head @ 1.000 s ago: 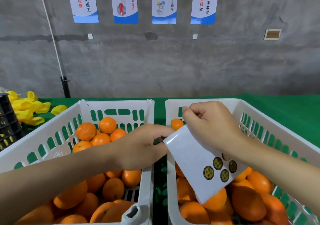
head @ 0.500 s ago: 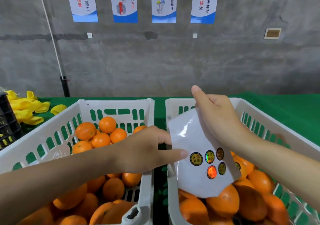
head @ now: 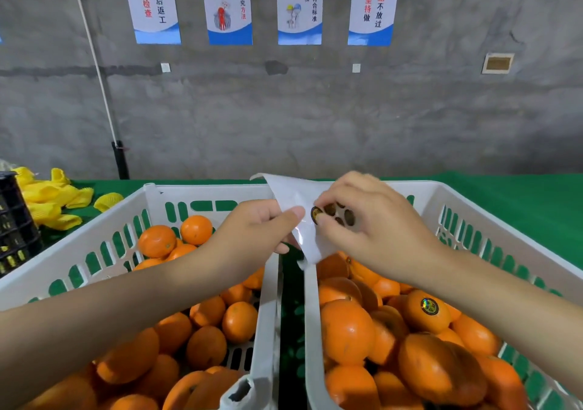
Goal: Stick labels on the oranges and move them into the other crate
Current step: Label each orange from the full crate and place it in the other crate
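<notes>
1. Left hand (head: pixel 252 236) pinches the white label sheet (head: pixel 293 195) at its left edge, thumb on top. The sheet is held up over the gap between the two crates.
2. Right hand (head: pixel 372 220) is curled over the sheet's face. Thumb and forefinger tips nip the edge of one round label (head: pixel 315 214), dark with a gold rim. A few more labels sit just beside it under the fingers; we cannot count them.
3. Neither hand holds an orange.
4. Left crate (head: pixel 94 236): a deep pile of oranges (head: pixel 205 346). We see no label on any of them.
5. Right crate (head: pixel 473 207): also well filled. One labelled orange (head: pixel 441 318), near the right forearm, carries a sticker on top. The others show none toward us; theirs may be turned away.
6. Our reading: the step in hand is peeling a label off the sheet. The right crate looks like the receiving one. With the left crate this full, most of the work remains, and this sheet looks nearly spent.
7. Around: green table (head: pixel 520 195), yellow foam nets (head: pixel 47 201) and a black crate (head: pixel 15 226) at far left.
</notes>
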Demonstrator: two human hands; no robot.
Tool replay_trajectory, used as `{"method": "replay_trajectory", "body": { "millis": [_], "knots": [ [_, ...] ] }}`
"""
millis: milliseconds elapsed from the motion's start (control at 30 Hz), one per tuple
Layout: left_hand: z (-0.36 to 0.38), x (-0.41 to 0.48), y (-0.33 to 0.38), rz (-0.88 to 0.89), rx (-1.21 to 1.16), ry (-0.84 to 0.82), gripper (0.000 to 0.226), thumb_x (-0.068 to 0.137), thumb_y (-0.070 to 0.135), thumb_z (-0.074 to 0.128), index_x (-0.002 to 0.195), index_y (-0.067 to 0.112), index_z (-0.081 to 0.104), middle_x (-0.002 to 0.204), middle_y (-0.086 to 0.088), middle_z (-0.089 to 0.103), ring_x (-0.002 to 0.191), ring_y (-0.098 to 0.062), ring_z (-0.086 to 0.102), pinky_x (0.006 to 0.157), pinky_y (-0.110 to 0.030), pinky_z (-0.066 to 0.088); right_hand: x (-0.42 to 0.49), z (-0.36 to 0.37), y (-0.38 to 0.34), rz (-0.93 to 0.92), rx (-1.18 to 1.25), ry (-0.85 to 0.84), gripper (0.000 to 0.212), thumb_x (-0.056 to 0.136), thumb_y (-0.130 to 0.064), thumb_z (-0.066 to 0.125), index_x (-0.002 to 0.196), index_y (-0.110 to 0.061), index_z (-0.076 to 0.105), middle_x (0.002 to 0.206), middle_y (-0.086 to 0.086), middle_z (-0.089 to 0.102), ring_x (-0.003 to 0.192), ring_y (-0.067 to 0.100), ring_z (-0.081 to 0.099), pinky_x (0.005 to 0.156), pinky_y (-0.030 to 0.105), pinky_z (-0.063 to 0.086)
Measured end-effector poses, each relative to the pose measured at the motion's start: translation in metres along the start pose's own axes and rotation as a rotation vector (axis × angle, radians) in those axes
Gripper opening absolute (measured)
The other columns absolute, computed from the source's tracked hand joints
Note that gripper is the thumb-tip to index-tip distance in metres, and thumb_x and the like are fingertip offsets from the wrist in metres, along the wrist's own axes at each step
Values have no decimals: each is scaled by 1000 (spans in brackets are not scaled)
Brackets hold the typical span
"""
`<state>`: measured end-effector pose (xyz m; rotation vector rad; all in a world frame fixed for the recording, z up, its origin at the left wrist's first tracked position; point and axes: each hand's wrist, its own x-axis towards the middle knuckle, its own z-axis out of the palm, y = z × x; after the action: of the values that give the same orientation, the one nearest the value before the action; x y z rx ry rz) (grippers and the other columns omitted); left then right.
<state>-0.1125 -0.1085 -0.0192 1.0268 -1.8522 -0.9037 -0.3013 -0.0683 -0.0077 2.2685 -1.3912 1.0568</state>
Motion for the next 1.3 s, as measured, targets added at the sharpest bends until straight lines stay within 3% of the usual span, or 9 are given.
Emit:
{"method": "replay_trajectory", "body": {
  "millis": [100,233,433,533,633,767,967,1167,1300],
  "knots": [
    [-3,2,-2,-9,6,-7,47,101,34,53,58,31,73,58,9,69,57,0,63,61,-12,50,-4,4,-1,-3,32,-96,29,91,-41,64,112,-24,72,99,-7,65,94,14,57,77,38,51],
    [-5,5,-7,-14,-14,17,45,97,38,57,75,1,69,63,-3,67,59,-6,62,63,-13,52,-3,4,0,-5,90,-90,33,89,-46,67,109,-22,76,91,-7,67,83,13,61,69,39,53],
    [-5,2,-5,10,40,-13,40,99,38,54,71,16,69,58,8,67,58,0,62,58,-9,48,-4,4,-1,48,203,-124,19,93,-36,64,93,-25,80,82,-6,70,77,12,61,67,41,50],
    [-7,3,-6,23,64,-37,46,98,41,52,87,1,72,78,-12,73,77,-19,69,75,-29,58,-4,4,-2,57,235,-155,23,96,-29,58,88,-24,79,81,-5,68,78,12,61,69,40,51],
    [-7,2,-7,31,54,-58,53,97,43,51,100,-8,67,92,-31,66,85,-31,68,86,-46,55,-4,3,-3,84,244,-166,27,96,-28,55,84,-22,78,80,-5,66,78,13,60,69,41,51],
    [-7,4,-11,40,61,-45,49,98,41,52,94,-4,69,85,-29,63,67,-13,61,71,-29,54,-4,3,-3,94,226,-153,28,94,-31,54,83,-22,77,78,-8,65,77,11,59,68,41,51],
    [-7,4,-13,43,95,-32,41,98,40,55,72,11,65,65,-19,57,53,-3,52,53,-12,45,-4,3,-3,136,214,-108,31,91,-38,50,88,-24,78,82,-15,67,79,6,60,68,39,54],
    [-9,1,-10,41,114,-86,47,99,42,55,80,-1,59,67,-12,52,62,-22,46,62,-37,45,-2,1,-1,196,210,17,26,93,-32,56,74,-24,71,74,-11,68,71,9,60,64,36,52],
    [-8,-3,-5,35,79,-160,57,90,52,53,96,-4,66,89,-29,65,81,-45,61,79,-59,52,0,-1,-1,221,292,109,26,94,-27,54,74,-20,69,71,-7,63,71,13,58,64,40,49]
  ]
}}
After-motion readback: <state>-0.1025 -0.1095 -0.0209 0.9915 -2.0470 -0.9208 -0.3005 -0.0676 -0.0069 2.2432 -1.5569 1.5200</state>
